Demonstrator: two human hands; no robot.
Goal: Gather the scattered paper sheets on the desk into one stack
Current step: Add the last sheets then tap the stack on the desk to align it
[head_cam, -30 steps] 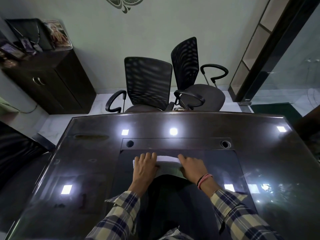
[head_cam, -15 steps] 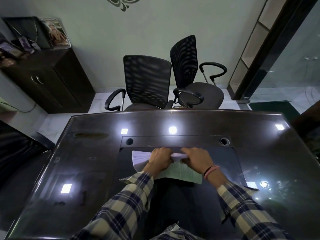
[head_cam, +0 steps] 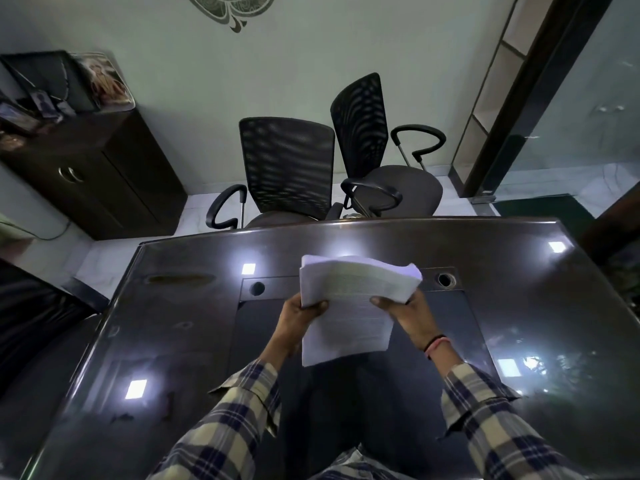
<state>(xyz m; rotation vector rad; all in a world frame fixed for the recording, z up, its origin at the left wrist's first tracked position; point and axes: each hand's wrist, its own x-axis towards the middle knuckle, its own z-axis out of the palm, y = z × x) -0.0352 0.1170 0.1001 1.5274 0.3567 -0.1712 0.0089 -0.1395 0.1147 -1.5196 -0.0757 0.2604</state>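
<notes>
White printed paper sheets (head_cam: 349, 306) are already bundled in one thick sheaf, held up off the glossy dark tabletop (head_cam: 173, 341) above its middle, nearer the person's edge. Gathering looks finished; the step in hand seems to be squaring the bundle, so next it likely needs tapping even and laying flat. Left hand (head_cam: 298, 317) pinches its left edge, thumb on top; right hand (head_cam: 405, 311) pinches the right edge likewise, both forearms reaching forward.
</notes>
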